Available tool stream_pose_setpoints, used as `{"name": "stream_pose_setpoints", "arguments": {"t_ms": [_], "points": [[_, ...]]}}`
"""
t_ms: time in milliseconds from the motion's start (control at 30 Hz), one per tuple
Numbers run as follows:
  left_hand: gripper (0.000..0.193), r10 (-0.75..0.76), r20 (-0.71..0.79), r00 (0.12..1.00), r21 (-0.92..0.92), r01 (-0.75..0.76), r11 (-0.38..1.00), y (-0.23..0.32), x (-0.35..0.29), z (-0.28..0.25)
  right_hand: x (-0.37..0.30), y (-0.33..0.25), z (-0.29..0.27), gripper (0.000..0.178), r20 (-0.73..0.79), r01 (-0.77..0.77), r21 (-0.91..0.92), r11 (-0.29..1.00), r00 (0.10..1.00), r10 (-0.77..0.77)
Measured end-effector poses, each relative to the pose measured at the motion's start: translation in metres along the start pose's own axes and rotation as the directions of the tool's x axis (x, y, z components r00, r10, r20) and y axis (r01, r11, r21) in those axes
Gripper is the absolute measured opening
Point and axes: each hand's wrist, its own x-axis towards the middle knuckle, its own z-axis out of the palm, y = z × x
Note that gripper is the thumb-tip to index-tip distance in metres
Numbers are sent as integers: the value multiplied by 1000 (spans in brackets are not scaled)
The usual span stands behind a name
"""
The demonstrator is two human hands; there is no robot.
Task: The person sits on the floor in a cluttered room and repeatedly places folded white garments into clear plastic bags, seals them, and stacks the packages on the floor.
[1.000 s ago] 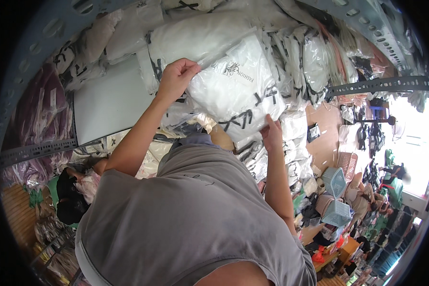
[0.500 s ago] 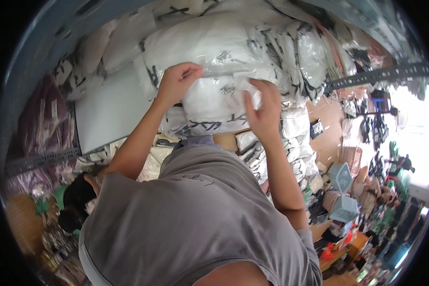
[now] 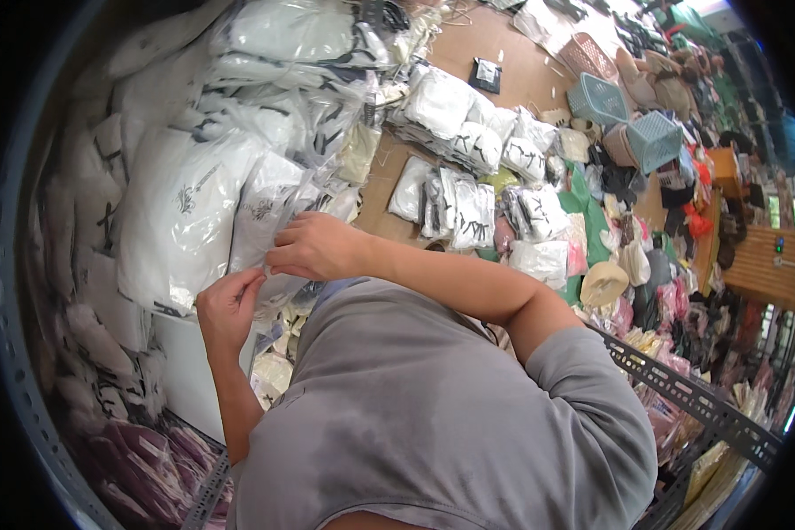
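Note:
A clear plastic bag [image 3: 267,203] with white folded contents and dark print lies in front of me, on the shelf's near side. My left hand [image 3: 227,305] is closed, thumb and fingertips pinched together at the bag's lower corner. Close beside it, my right hand [image 3: 320,249] lies over the bag's near edge with its fingers bent and pressed together on the plastic. Part of the edge is hidden under the right fingers. Just left of this bag rests a larger, puffy white bagged bundle [image 3: 181,225].
More bagged white bundles [image 3: 283,31] are heaped farther back. A white board [image 3: 185,375] lies by my left forearm, near purple bagged goods [image 3: 146,468]. Perforated metal shelf bars [image 3: 680,389] flank me. Bagged stacks [image 3: 459,115] and blue baskets [image 3: 655,141] stand on the floor to the right.
My view has swung to the right. The hands, apart before with the right one open, have come together at the bag's edge, and the right fingers have closed on it.

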Motion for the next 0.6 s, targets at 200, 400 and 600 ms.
{"name": "stream_pose_setpoints", "arguments": {"t_ms": [200, 400, 600], "points": [[10, 175, 115, 978, 29, -180, 983, 38, 25, 6, -65, 9, -45, 13, -109, -155, -130, 979, 984, 141], [9, 251, 164, 954, 17, -257, 966, 60, 55, 24, -141, 25, -108, 10, -253, -354, -297, 887, 925, 284], [8, 431, 155, 889, -23, -433, 901, 98, 84, 46, -193, 17, -173, 12, -301, -465, -374, 802, 879, 369]]}}
